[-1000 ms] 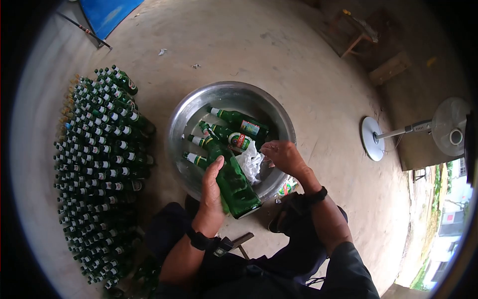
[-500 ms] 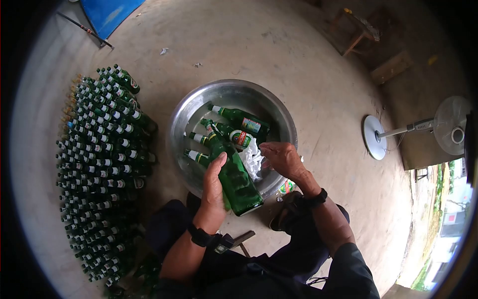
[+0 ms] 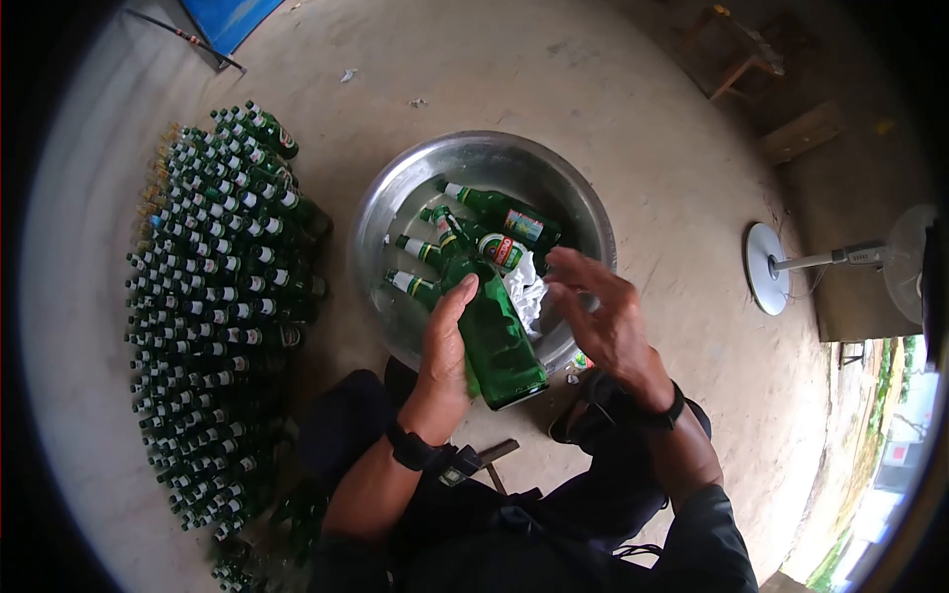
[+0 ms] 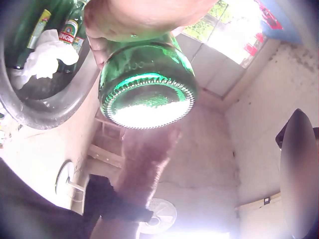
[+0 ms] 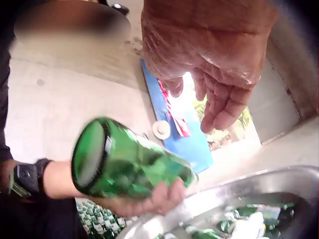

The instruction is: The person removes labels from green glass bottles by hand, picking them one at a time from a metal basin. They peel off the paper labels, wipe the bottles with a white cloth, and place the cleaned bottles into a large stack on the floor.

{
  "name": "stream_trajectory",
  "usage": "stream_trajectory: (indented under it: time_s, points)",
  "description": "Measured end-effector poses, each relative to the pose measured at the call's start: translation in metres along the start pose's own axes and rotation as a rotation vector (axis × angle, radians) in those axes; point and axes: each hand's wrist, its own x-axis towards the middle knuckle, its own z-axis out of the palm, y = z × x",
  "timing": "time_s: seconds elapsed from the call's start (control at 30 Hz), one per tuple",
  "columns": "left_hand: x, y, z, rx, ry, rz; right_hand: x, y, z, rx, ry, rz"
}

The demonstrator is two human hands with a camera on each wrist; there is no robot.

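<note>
My left hand (image 3: 447,361) grips a green glass beer bottle (image 3: 502,341) round its body. Its neck slants over a wide metal basin (image 3: 484,139), and its base points back toward me. The ridged base fills the middle of the left wrist view. My right hand (image 3: 611,314), fingers loose and holding nothing, hovers over the basin's right rim, apart from the bottle (image 5: 134,164). Close to those fingers lies a crumpled white wad (image 3: 528,296) in the basin. Beside it are several green bottles, including one with a red-and-white label (image 3: 502,253).
A dense block of green bottles (image 3: 222,296) stands on the floor at the left. Behind the basin lie scraps of litter. To the right is a standing fan (image 3: 769,269), and a wooden stool (image 3: 741,59) stands at the far right.
The right hand has loosened its bent fingers and drawn slightly back from the white wad. The left hand still holds the bottle. The whole head view has shifted a little.
</note>
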Motion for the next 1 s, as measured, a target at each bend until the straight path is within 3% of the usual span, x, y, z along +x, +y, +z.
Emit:
stream_trajectory:
  time_s: [0.07, 0.13, 0.2, 0.27, 0.33, 0.37, 0.5, 0.53, 0.6, 0.63, 0.7, 1.0]
  points:
    - [0.004, -0.002, -0.003, -0.018, 0.003, 0.033, -0.007, -0.031, -0.01, 0.053, 0.094, -0.115]
    - [0.002, 0.0, 0.002, -0.059, -0.116, -0.016, -0.01, -0.073, -0.025, -0.046, 0.166, -0.263]
    - [0.008, -0.005, -0.005, -0.038, -0.042, -0.002, -0.026, -0.106, -0.037, -0.056, 0.271, -0.338]
    - [0.013, -0.008, -0.014, -0.006, 0.001, -0.012, -0.066, -0.123, -0.088, -0.162, 0.023, -0.275]
    - [0.012, -0.009, -0.006, 0.024, 0.068, 0.034, -0.111, -0.094, -0.104, 0.318, 1.302, -0.484]
    - [0.014, -0.01, -0.01, 0.028, 0.062, 0.036, -0.107, -0.099, -0.1, 0.327, 1.293, -0.466]
    - [0.019, -0.012, -0.015, 0.056, 0.076, 0.036, -0.065, -0.159, -0.076, 0.327, 0.536, -0.761]
    - [0.02, -0.012, -0.014, 0.093, 0.052, 0.054, -0.066, -0.156, -0.078, 0.331, 0.535, -0.757]
    - [0.021, -0.011, -0.013, 0.094, 0.052, 0.057, -0.069, -0.15, -0.086, 0.602, 0.312, -0.833]
    - [0.021, -0.01, -0.014, 0.102, 0.056, 0.041, -0.068, -0.149, -0.086, 0.604, 0.309, -0.83]
    - [0.021, -0.01, -0.015, 0.108, 0.066, 0.027, -0.063, -0.148, -0.081, 0.806, 0.544, -1.071]
    - [0.024, -0.014, -0.021, 0.124, 0.097, 0.065, -0.084, -0.122, -0.13, 0.334, 0.621, -1.014]
